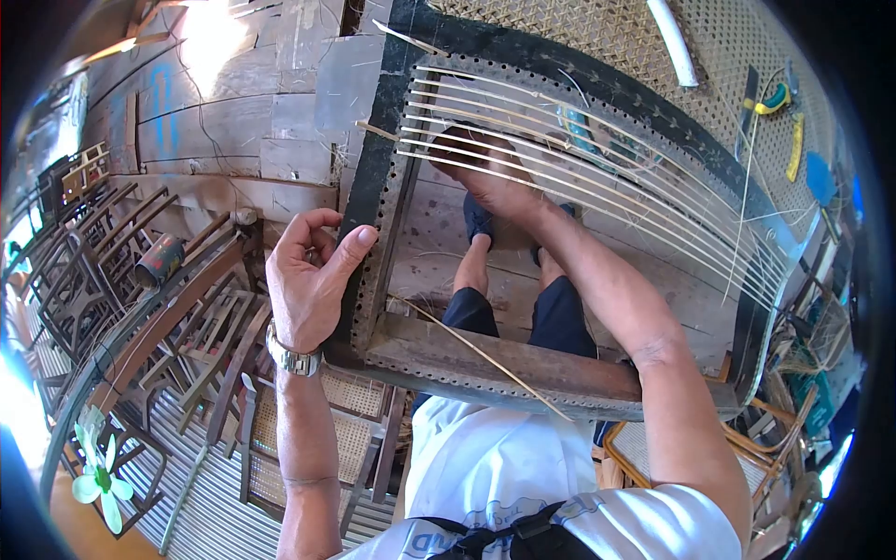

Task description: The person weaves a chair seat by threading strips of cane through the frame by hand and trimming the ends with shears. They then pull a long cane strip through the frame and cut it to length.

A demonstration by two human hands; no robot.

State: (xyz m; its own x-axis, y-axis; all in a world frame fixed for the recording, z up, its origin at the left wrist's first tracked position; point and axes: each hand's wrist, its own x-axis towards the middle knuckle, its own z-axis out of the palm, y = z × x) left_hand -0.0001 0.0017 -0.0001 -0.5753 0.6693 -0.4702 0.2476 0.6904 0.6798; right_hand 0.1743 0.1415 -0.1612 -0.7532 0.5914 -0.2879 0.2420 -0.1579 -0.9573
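With the frame's [579,373] opening as the dial, taut cane strands [597,168] barred the way from ten o'clock to past three, with only narrow gaps between them. Nearer the body, a hand could pass around half past eight, beside the left rail [369,187], or at four. Between these, the right forearm [597,252] crossed from five towards ten. The left hand [317,271] blocked the rim at nine; a loose strip [485,358] overlay seven.

Bright daylight, blown-out glare on boards [229,133] upper L, fisheye warp nr edges, dark corners
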